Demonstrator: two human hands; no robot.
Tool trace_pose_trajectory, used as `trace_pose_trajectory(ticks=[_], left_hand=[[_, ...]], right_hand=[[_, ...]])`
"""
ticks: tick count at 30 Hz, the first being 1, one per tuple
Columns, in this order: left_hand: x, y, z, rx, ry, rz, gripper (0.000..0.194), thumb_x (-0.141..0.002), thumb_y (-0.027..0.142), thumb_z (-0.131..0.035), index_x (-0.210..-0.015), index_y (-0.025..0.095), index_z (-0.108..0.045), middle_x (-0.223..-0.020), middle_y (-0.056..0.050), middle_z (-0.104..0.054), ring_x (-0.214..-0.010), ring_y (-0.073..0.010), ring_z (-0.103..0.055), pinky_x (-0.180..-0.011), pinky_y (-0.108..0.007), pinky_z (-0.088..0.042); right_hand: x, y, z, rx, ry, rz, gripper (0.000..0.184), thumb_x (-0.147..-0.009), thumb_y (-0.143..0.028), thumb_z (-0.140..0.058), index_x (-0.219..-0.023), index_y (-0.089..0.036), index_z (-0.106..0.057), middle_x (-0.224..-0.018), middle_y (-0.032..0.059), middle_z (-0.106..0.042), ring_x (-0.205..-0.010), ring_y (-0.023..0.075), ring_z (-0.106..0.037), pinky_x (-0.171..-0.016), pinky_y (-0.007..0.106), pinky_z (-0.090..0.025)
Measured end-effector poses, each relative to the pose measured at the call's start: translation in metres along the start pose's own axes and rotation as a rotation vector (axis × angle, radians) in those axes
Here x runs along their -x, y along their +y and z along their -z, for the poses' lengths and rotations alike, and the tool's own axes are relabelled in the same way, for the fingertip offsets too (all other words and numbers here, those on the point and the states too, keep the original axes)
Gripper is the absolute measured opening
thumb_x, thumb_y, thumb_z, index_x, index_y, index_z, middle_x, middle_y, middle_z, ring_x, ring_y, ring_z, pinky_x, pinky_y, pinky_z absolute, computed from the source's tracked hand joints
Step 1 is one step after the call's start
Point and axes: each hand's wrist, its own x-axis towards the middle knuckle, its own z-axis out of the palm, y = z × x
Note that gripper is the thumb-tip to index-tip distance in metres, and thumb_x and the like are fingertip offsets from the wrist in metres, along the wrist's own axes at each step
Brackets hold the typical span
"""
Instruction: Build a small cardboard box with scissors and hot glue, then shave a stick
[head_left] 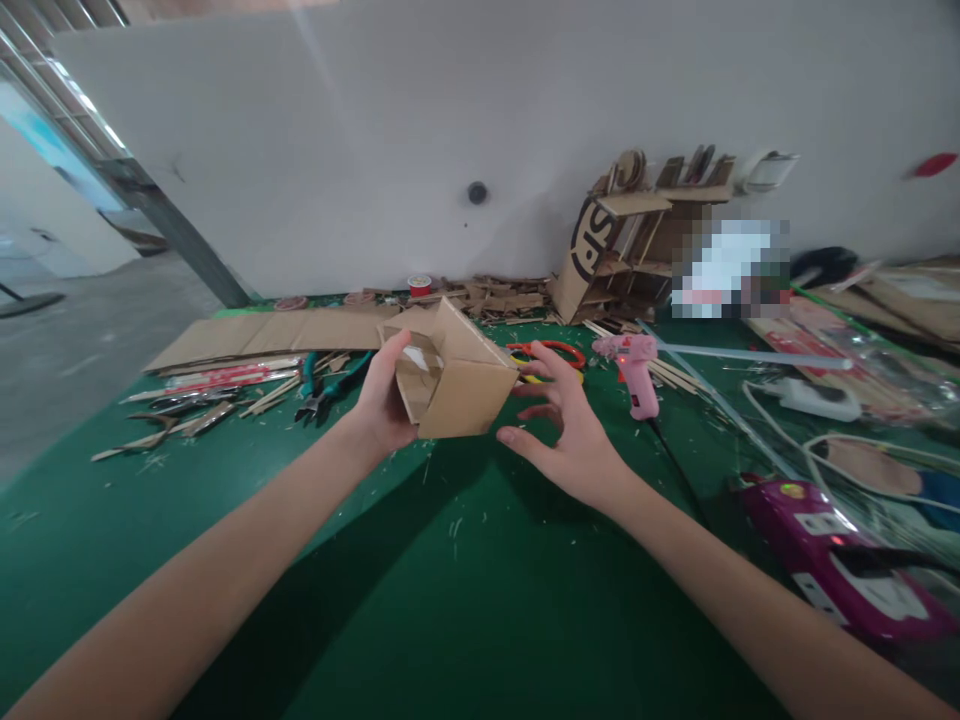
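Observation:
My left hand (pixel 385 400) grips the left side of a small cardboard house model (pixel 450 370) and holds it tilted above the green table (pixel 450 580). Fingers wrap into the model's open front. To the right of the model my right hand (pixel 559 425) hovers with fingers spread and curled, holding nothing, its fingertips close to the cardboard's right edge.
A pink glue gun (pixel 636 368) lies right of my hands, with orange-handled scissors (pixel 551 352) behind them. Pliers (pixel 322 385) and wood sticks (pixel 225 385) lie at the left beside flat cardboard (pixel 270 335). A purple power strip (pixel 832 555) and cables sit at the right. A cardboard structure (pixel 622 240) stands by the wall.

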Motion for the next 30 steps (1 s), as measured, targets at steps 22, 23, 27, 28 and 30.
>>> trace_pose_trajectory(ticks=[22, 23, 27, 28, 30], left_hand=[[0.015, -0.008, -0.016, -0.029, 0.01, -0.081, 0.064, -0.072, 0.059, -0.068, -0.124, 0.026, -0.05, -0.123, -0.013, -0.056, -0.105, -0.0312, -0.058, -0.076, -0.043, -0.055], [0.017, -0.008, -0.017, -0.042, 0.003, -0.086, 0.063, -0.073, 0.059, -0.067, -0.123, 0.026, -0.051, -0.124, -0.013, -0.056, -0.106, -0.0315, -0.058, -0.077, -0.044, -0.055], [0.018, -0.009, -0.014, -0.147, 0.055, -0.178, 0.055, -0.075, 0.061, -0.063, -0.117, 0.025, -0.056, -0.125, -0.01, -0.056, -0.11, -0.0324, -0.056, -0.075, -0.041, -0.056], [0.017, -0.008, -0.013, -0.167, 0.082, -0.225, 0.053, -0.076, 0.06, -0.063, -0.115, 0.025, -0.057, -0.125, -0.009, -0.057, -0.112, -0.032, -0.055, -0.075, -0.039, -0.055], [0.014, -0.004, -0.011, -0.153, 0.112, -0.31, 0.049, -0.077, 0.057, -0.064, -0.113, 0.024, -0.057, -0.127, -0.007, -0.057, -0.116, -0.0303, -0.053, -0.078, -0.037, -0.055]], right_hand=[[0.003, -0.001, -0.007, 0.468, 0.114, 0.171, 0.067, -0.085, -0.028, -0.058, -0.145, -0.028, -0.027, -0.145, 0.0124, -0.039, -0.139, 0.0308, -0.031, -0.107, 0.057, -0.038], [0.003, -0.001, -0.007, 0.431, 0.123, 0.157, 0.062, -0.085, -0.028, -0.058, -0.141, -0.029, -0.032, -0.143, 0.0117, -0.042, -0.139, 0.0306, -0.03, -0.106, 0.057, -0.039], [0.002, 0.005, -0.005, 0.175, 0.15, 0.054, 0.048, -0.085, -0.032, -0.06, -0.13, -0.03, -0.043, -0.137, 0.0094, -0.046, -0.134, 0.0272, -0.038, -0.103, 0.05, -0.045], [0.001, 0.007, -0.005, 0.097, 0.149, 0.02, 0.047, -0.085, -0.034, -0.06, -0.129, -0.029, -0.042, -0.137, 0.0091, -0.046, -0.132, 0.0258, -0.041, -0.103, 0.047, -0.045], [0.001, 0.009, -0.004, -0.04, 0.144, -0.04, 0.048, -0.085, -0.037, -0.06, -0.128, -0.029, -0.04, -0.138, 0.0092, -0.046, -0.127, 0.0239, -0.047, -0.103, 0.044, -0.046]])
